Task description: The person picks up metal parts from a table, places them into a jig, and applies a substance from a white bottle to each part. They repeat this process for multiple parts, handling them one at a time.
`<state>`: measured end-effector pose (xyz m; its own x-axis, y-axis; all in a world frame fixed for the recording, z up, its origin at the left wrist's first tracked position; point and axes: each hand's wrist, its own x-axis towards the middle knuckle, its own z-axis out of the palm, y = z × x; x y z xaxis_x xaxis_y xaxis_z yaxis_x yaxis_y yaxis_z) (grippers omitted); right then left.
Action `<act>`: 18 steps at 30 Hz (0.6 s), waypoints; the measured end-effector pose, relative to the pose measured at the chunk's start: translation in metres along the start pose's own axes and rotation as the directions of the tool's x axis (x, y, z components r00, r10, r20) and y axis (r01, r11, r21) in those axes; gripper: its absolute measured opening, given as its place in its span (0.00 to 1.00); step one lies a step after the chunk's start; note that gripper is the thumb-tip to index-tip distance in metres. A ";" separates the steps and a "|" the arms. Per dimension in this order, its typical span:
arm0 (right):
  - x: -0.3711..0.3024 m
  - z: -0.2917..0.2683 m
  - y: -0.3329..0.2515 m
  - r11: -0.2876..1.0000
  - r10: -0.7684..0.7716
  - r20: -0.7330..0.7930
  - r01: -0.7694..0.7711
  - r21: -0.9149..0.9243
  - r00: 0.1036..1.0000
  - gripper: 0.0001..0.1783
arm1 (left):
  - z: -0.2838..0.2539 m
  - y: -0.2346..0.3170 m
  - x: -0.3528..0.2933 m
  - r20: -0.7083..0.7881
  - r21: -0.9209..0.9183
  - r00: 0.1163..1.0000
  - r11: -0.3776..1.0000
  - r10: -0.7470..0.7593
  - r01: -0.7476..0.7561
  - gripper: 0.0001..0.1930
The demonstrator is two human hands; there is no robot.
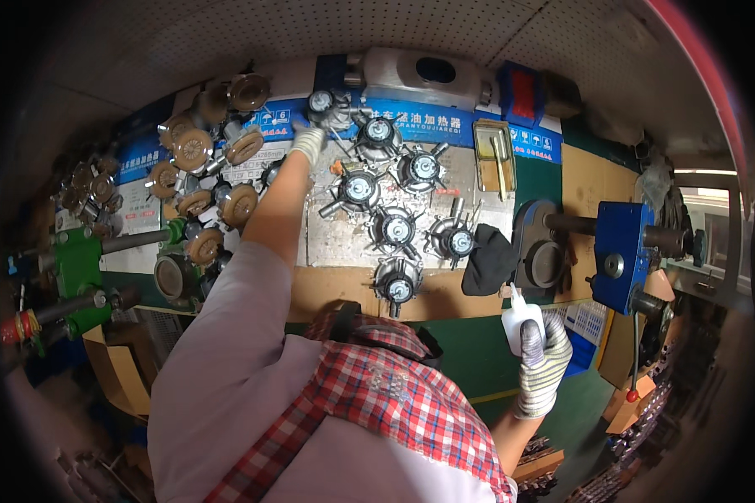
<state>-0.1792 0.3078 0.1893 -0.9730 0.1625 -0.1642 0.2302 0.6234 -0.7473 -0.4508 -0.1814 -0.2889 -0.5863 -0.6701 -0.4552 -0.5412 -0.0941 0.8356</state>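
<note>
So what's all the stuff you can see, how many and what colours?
Round metal assemblies: at least seven, silver and black, table middle
Disc-topped assemblies: many, brown and silver, left
Canister: one, silver, far edge
Bin: one, blue, red inside, right of the canister
Shallow tray: one, metallic, nearer than the bin
Cloth: one, black, right
Machine with lever: one, blue, far right
Other machine: one, green, left
Squeeze bottle: one, white, in right hand
Check apron: one, red-white, on the person
Left hand: one, pale glove, by a metal assembly
Right hand: one, striped glove, around the bottle
</note>
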 end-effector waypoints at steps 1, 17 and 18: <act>0.001 0.001 0.004 1.000 -0.006 -0.001 0.006 0.002 1.000 0.20 | -0.008 0.003 0.013 -0.022 -0.100 0.997 0.992 -0.075 0.072 0.16; 0.021 0.013 -0.013 1.000 -0.013 0.015 0.013 -0.001 1.000 0.20 | 0.029 0.146 -0.127 0.257 0.807 0.962 0.527 0.092 -0.266 0.30; 0.020 0.014 -0.014 1.000 -0.017 0.007 0.017 -0.002 1.000 0.20 | 0.032 0.146 -0.115 0.165 0.826 0.982 0.532 0.091 -0.188 0.33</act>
<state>-0.2025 0.2918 0.1879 -0.9769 0.1464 -0.1554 0.2132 0.6274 -0.7489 -0.4822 -0.0947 -0.1242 -0.7244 -0.5453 -0.4218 -0.6754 0.6839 0.2759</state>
